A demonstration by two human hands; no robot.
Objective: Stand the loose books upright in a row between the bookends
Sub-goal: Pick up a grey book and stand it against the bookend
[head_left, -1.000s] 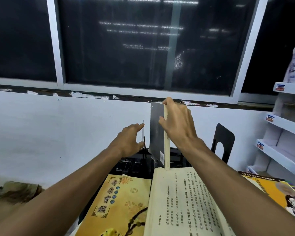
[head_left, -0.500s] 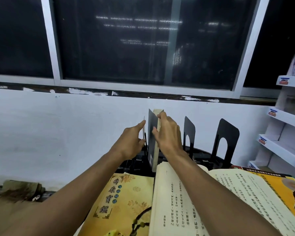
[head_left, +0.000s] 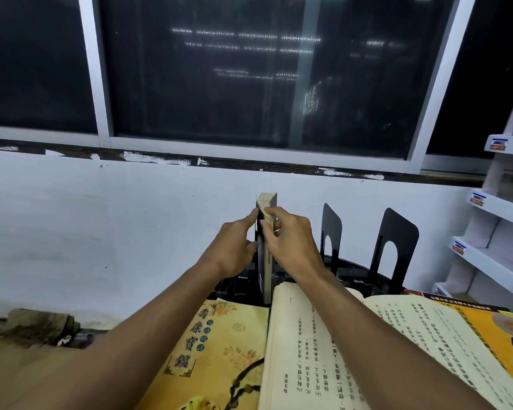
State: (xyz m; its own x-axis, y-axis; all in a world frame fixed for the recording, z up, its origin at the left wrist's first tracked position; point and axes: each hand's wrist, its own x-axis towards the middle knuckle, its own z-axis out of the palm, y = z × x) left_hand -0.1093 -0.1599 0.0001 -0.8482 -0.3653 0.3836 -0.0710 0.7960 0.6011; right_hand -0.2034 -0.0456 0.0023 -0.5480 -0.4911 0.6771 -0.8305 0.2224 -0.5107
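The table carries an open book at its near edge, a yellow book lying flat just left of it and another flat towards the right edge. Behind them, near the far edge by the wall, two black bookends stand well right of a book held upright. The right hand is clamped on its page edge; the left hand presses flat-fingered against its left side — not closed round it. A paperback, I judge: light, a bit floppy, apt to topple — best held high on both faces
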